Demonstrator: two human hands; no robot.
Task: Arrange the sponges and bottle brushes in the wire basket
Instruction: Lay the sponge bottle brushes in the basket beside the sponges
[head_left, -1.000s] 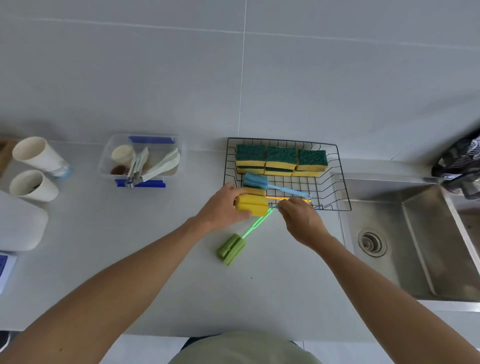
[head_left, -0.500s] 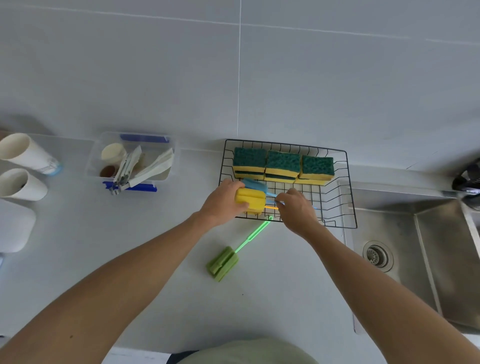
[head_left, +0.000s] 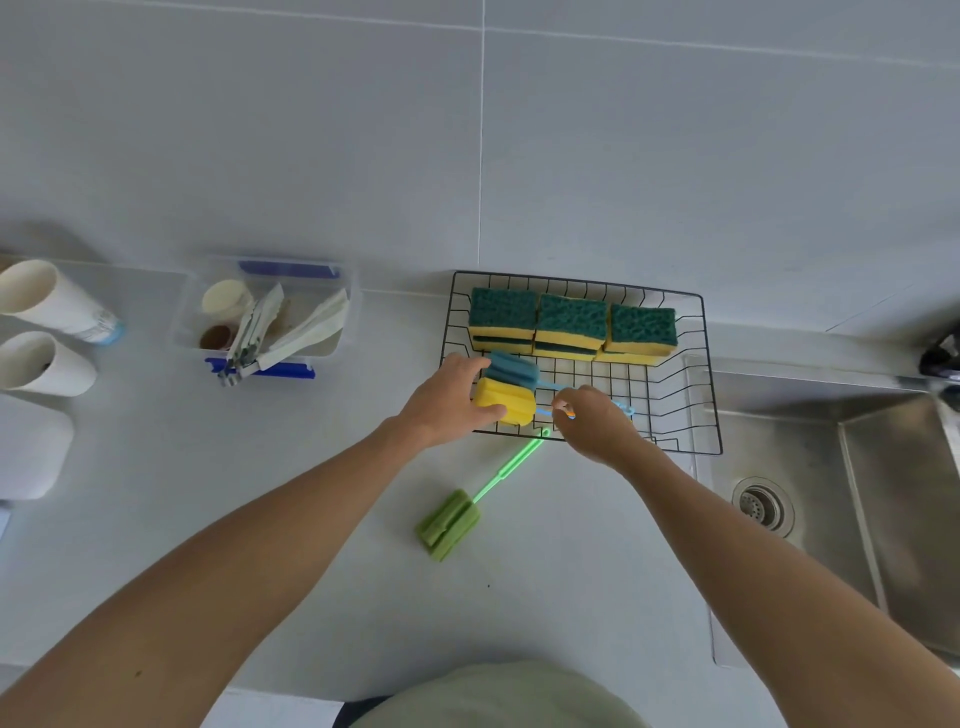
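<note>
— Gripping the yellow brush head (head_left: 505, 406) with the left hand (head_left: 451, 404), just inside the front-left corner of the wire basket (head_left: 710, 374), touching the blue brush (head_left: 511, 370) behind.

— And pinching the thin handle with the right hand (head_left: 597, 422), fingers curled.

— Stacked along the back wall: green-and-yellow sponges (head_left: 571, 326).

— Lying outside on the counter (head_left: 260, 467): green brush (head_left: 451, 524), handle tip near the front rim.

bright, even daylight | soft faint shadows | wide-angle bending at edges | slight softness throughout
</note>
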